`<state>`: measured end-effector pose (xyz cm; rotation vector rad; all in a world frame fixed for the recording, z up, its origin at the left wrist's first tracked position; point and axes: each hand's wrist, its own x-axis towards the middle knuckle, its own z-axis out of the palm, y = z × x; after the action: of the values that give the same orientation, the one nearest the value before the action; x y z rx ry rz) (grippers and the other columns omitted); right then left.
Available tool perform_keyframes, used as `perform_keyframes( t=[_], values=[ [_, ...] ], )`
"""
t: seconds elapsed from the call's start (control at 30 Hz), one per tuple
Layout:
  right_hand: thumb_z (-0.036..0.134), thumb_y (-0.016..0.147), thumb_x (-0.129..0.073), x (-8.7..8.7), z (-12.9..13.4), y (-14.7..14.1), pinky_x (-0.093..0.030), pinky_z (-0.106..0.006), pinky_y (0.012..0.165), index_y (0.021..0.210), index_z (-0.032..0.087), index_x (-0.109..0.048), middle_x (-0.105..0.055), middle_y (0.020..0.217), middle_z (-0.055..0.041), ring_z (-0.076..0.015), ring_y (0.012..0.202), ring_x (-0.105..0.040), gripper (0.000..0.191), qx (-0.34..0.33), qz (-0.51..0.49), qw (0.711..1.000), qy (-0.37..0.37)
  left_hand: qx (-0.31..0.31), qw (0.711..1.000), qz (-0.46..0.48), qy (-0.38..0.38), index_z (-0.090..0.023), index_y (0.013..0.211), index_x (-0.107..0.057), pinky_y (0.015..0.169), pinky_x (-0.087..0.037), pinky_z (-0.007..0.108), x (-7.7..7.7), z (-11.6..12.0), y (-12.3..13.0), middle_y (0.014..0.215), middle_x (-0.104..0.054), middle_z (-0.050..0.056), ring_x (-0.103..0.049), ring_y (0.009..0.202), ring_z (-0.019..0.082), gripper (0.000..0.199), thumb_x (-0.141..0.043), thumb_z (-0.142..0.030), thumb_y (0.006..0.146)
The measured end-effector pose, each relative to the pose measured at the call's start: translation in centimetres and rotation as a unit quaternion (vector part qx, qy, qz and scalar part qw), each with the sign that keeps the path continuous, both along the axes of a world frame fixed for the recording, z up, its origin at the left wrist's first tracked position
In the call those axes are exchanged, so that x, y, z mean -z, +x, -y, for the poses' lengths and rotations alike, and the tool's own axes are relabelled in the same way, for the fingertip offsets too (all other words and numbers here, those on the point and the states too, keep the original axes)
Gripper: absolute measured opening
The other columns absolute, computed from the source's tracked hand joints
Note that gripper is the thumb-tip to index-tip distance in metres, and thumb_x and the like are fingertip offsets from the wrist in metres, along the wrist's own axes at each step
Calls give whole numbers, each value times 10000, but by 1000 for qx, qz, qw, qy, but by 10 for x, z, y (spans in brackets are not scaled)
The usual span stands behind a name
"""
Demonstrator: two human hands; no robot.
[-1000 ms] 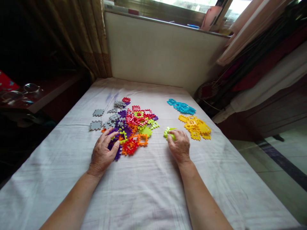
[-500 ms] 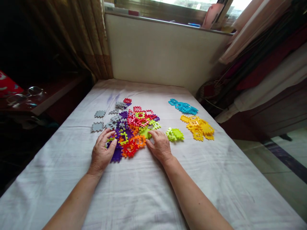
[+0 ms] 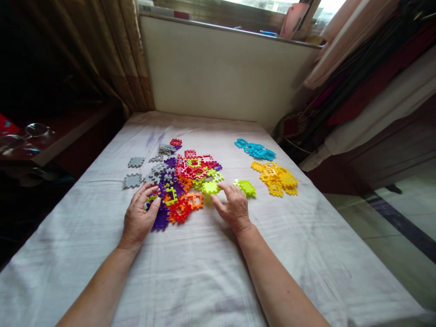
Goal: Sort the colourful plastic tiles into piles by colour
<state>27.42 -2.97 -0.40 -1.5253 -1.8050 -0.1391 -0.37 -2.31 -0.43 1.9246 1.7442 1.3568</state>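
Observation:
My right hand pinches the edge of a lime green toothed building tile between thumb and fingertips, just right of a mixed heap. My left hand rests at the heap's left edge, thumb and fingers apart and slightly curved. Lime and purple pieces show between them; no grip on one can be made out. Purple tiles lie beside the left thumb. Red and orange pieces sit between the hands, with red and pink frames behind. Past my right fingers lies a small group of lime tiles.
Grey tiles lie left of the heap. Yellow tiles and blue tiles form separate piles on the right. All rest on a pale sheet. A wall stands behind; glasses lie on a side surface at left.
My right hand has moved a little right, drawing the lime tile out from the heap's edge. The left hand stays by the heap. The whole view has shifted slightly.

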Motion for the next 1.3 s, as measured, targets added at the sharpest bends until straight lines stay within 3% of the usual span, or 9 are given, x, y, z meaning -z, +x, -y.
perform_keyframes(
  t=[0.2,0.47,0.57,0.73,0.83,1.07,1.2,1.3],
  values=[
    [409,891,-608,-3,2,4,-487,-362,866,1072,196,-668,-736,1006,-81,-231,918,-659,285,-11,-15,1000,18,1,1000,1,-8,-225,1117,-674,1131,-412,415,0,0,0,1357,-610,87,-565,1275,240,364,-528,-457,877],
    [412,879,-586,-17,6,1,-490,-391,907,1190,183,-633,-724,1039,-97,-241,904,-655,389,-23,-32,999,29,8,1000,13,-12,-249,1106,-681,1143,-397,426,-1,1,0,1357,-611,74,-560,1282,241,327,-554,-439,871],
    [433,880,-568,-15,1,20,-492,-397,897,1182,181,-637,-717,1025,-105,-248,895,-648,400,24,-36,999,33,4,1000,12,-11,-257,1106,-684,1145,-396,427,-1,1,-1,1346,-617,64,-563,1275,240,317,-565,-427,866],
    [471,856,-564,-5,-8,72,-487,-415,883,1173,154,-629,-702,983,-114,-251,873,-633,453,169,-66,983,31,7,1000,8,-4,-239,1108,-679,1142,-398,442,-1,0,0,1342,-617,82,-570,1263,251,331,-548,-435,876],
    [476,843,-556,4,-11,88,-492,-405,853,1174,142,-629,-704,964,-108,-241,837,-630,476,201,-82,976,1,7,1000,9,-1,-242,1108,-677,1138,-404,434,-2,1,1,1342,-615,83,-564,1271,250,327,-549,-433,877],
    [461,832,-577,16,-12,83,-472,-423,899,1165,159,-647,-710,1001,-119,-269,939,-618,455,192,-41,980,-21,-16,999,38,-8,-235,1105,-684,1125,-422,415,-2,1,-2,1331,-615,98,-568,1265,244,319,-547,-407,875],
    [435,835,-584,10,-11,80,-463,-474,928,1143,164,-658,-685,1073,-150,-308,1016,-604,417,203,-32,979,-3,-17,996,73,-37,-237,1133,-679,1027,-512,374,-1,2,-2,1380,-583,96,-540,1302,242,333,-541,-385,868],
    [380,877,-554,0,-8,70,-456,-485,950,1102,171,-674,-683,1083,-156,-313,1029,-607,329,160,-20,986,37,-13,996,81,-41,-231,1135,-679,952,-554,339,-1,3,-1,1395,-571,99,-544,1300,243,343,-544,-380,857]
  ],
)
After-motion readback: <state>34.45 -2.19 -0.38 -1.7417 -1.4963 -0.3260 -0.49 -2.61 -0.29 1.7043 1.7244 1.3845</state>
